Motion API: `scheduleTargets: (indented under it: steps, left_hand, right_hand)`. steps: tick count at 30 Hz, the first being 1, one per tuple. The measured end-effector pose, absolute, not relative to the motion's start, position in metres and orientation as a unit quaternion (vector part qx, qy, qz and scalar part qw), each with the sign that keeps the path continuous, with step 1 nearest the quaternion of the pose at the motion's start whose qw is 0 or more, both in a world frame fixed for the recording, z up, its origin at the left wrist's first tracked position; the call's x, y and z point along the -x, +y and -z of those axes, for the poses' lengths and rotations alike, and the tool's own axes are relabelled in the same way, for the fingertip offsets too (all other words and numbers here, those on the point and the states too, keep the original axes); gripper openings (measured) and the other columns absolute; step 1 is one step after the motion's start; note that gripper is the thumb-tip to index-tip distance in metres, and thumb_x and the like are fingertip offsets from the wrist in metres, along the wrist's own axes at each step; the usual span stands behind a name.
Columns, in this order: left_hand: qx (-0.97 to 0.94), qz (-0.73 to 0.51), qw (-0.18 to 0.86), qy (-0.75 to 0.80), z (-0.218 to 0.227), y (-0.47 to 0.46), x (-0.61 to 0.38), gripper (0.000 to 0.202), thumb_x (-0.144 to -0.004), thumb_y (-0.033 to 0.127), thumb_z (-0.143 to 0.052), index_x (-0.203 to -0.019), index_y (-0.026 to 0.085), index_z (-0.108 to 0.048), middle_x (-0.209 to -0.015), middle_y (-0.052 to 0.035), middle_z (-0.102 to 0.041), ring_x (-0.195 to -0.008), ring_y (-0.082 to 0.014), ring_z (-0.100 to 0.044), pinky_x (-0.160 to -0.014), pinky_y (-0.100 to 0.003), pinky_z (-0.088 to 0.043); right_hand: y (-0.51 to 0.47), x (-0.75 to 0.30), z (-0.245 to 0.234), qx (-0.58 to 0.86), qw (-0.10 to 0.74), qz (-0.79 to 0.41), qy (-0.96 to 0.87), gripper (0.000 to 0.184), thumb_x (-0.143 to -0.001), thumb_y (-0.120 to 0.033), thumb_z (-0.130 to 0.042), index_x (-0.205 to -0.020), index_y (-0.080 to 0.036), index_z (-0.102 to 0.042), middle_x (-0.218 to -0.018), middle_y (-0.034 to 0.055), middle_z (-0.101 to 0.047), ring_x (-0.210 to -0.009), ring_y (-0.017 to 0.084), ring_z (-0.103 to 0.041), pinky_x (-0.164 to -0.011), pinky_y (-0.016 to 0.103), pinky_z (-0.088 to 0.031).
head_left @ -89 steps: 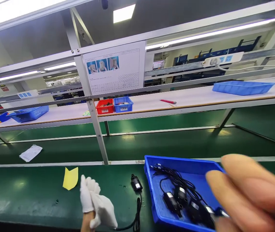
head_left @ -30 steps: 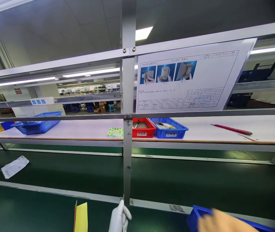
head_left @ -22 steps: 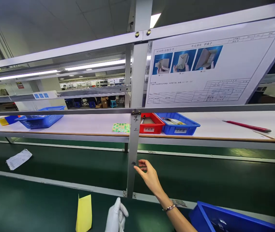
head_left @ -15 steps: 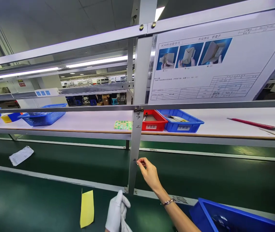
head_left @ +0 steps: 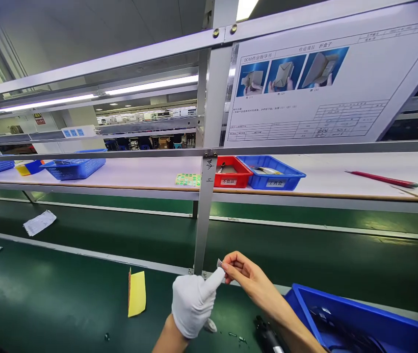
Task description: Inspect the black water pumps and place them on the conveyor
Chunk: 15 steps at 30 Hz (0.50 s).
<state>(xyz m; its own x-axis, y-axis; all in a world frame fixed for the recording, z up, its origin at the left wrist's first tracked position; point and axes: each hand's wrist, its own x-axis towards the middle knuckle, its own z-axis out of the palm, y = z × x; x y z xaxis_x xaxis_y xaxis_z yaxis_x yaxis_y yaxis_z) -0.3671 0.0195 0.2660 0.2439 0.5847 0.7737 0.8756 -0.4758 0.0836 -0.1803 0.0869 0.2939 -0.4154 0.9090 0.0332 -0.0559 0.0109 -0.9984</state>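
Observation:
My left hand [head_left: 195,301] wears a white glove and is closed, its fingers curled in. A bit of white cloth [head_left: 211,325], which looks like the end of another glove, sticks out below it. One gloved finger reaches up and touches the fingertips of my right hand [head_left: 244,272]. Bare, the right hand pinches a small greyish flat piece [head_left: 220,264], like a sticker; its face is too small to read. Both hands are in front of the foot of the metal post [head_left: 204,220].
Below my right arm stands a black object [head_left: 268,336], beside a blue bin [head_left: 363,318] holding dark items. A yellow paper [head_left: 137,294] lies on the green bench. Red [head_left: 233,171] and blue [head_left: 275,172] trays sit on the shelf, under an instruction sheet [head_left: 326,98].
My right hand has come away from the metal post, down and to the right, with the small piece. My left hand has moved up and right to meet it. The view has tilted down slightly.

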Motion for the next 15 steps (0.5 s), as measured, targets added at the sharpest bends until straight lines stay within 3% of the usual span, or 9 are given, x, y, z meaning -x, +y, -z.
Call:
scheduleTargets:
  steps: [4,9,12,15]
  left_hand:
    - [0.794,0.322,0.243,-0.454,-0.271,0.017,0.372,0.045,-0.095,0.012,-0.055,-0.135,0.027,-0.07,-0.053,0.0023,-0.058,-0.048,-0.0133,-0.056,-0.05,-0.029,-0.036]
    - [0.791,0.331,0.269,-0.439,-0.272,0.009,0.372,0.038,-0.095,0.015,-0.058,-0.128,0.023,-0.073,-0.051,0.0021,-0.056,-0.046,-0.0133,-0.053,-0.051,-0.029,-0.033]
    - [0.783,0.351,0.275,-0.433,-0.276,0.01,0.369,0.033,-0.096,0.016,-0.057,-0.123,0.022,-0.076,-0.05,0.0018,-0.056,-0.046,-0.013,-0.054,-0.051,-0.028,-0.036]
    - [0.78,0.396,0.21,-0.438,-0.275,0.014,0.361,0.027,-0.099,0.023,-0.057,-0.113,0.023,-0.079,-0.05,0.0005,-0.061,-0.046,-0.013,-0.058,-0.051,-0.026,-0.043]
  right_hand:
    - [0.065,0.174,-0.295,0.353,0.397,-0.62,-0.577,0.042,-0.088,-0.06,-0.074,-0.099,-0.022,-0.061,-0.09,0.0031,-0.065,-0.078,0.017,-0.063,-0.076,0.033,-0.054]
    - [0.046,0.164,-0.303,0.319,0.375,-0.657,-0.571,0.032,-0.093,-0.051,-0.073,-0.102,-0.023,-0.062,-0.094,0.0023,-0.065,-0.082,0.016,-0.063,-0.081,0.033,-0.054]
    - [0.04,0.161,-0.306,0.295,0.386,-0.668,-0.563,0.026,-0.095,-0.046,-0.071,-0.102,-0.023,-0.062,-0.094,0.0012,-0.064,-0.085,0.015,-0.062,-0.082,0.031,-0.053]
    - [0.035,0.161,-0.305,0.286,0.417,-0.656,-0.56,0.025,-0.097,-0.044,-0.069,-0.109,-0.024,-0.061,-0.099,0.0016,-0.064,-0.09,0.016,-0.062,-0.082,0.031,-0.054]
